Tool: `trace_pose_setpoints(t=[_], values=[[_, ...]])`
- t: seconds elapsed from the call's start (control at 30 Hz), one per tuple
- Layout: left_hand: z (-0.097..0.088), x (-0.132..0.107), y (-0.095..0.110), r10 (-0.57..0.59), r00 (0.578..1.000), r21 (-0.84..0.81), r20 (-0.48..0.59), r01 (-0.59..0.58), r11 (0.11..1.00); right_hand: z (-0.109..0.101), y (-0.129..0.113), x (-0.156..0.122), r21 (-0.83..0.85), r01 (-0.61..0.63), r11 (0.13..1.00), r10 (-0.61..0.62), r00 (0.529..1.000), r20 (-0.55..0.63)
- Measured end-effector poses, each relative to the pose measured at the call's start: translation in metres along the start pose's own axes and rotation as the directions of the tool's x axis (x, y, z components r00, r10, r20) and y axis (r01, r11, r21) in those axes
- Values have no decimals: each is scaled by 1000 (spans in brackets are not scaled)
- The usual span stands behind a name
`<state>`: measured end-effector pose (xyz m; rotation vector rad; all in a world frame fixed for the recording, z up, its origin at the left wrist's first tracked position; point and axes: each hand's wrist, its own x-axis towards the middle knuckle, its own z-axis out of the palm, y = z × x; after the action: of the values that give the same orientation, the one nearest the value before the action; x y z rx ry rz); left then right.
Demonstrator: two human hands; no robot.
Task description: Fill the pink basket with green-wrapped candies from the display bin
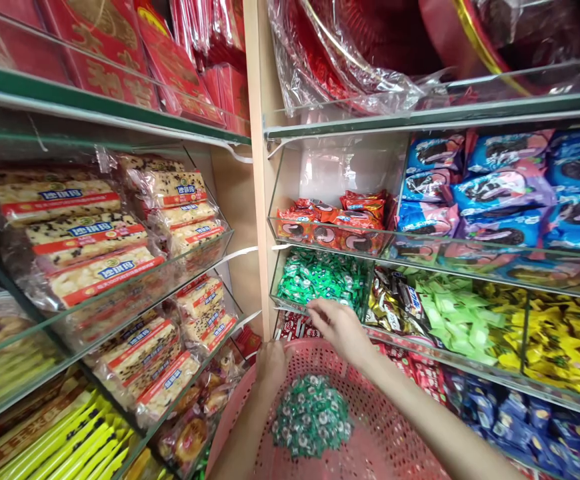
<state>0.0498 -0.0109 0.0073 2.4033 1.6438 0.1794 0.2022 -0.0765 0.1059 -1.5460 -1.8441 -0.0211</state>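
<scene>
A pink perforated plastic basket (370,407) is held low in front of me, with a pile of green-wrapped candies (313,417) on its bottom. My left hand (271,363) is closed on the basket's far left rim. My right hand (337,327) reaches over the far rim, at the front edge of a clear bin of loose green-wrapped candies (320,277). Its fingers are loosely bent and apart, and I see nothing held in them. The underside of that hand is hidden.
Orange-red cookie packs (333,220) and blue cookie packs (500,187) fill the shelf above. Light green candies (460,320) and yellow candies (570,337) lie to the right. Packaged pastry bars (90,233) stand left of a wooden post (257,167). Glass shelf edges jut out around the basket.
</scene>
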Motion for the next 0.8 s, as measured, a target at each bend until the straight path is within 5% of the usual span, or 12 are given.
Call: trace_pose_setpoints(t=[0.13, 0.23, 0.8], values=[[2, 1, -2, 5, 1000, -11, -13, -5, 1000, -18, 11, 29, -430, -61, 901, 108, 991, 85], [5, 2, -4, 5, 1000, -29, -27, -5, 1000, -20, 17, 39, -601, -83, 795, 200, 971, 130], [8, 2, -7, 8, 1000, -43, -27, -9, 999, -10, 28, 40, -661, -67, 747, 202, 971, 129]])
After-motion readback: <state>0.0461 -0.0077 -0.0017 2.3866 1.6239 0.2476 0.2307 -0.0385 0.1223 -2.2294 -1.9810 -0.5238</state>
